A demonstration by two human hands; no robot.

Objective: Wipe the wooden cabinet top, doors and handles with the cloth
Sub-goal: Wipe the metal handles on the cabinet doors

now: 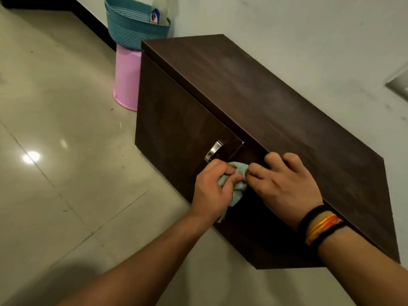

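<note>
A low dark wooden cabinet (265,102) stands against the white wall. Its left door (176,120) carries a silver handle (213,151). My left hand (212,191) is closed around a bunched pale green cloth (237,184) held against the door fronts, just below and right of that handle. My right hand (284,184) rests over the cabinet's front top edge, and its fingers pinch the cloth's right side. The right door is mostly hidden behind my hands and in shadow.
A pink bucket (127,80) stands on the floor at the cabinet's left end, with a teal woven basket (132,25) on top of it holding a bottle. Glossy tiled floor (55,129) spreads to the left. A black and orange band circles my right wrist.
</note>
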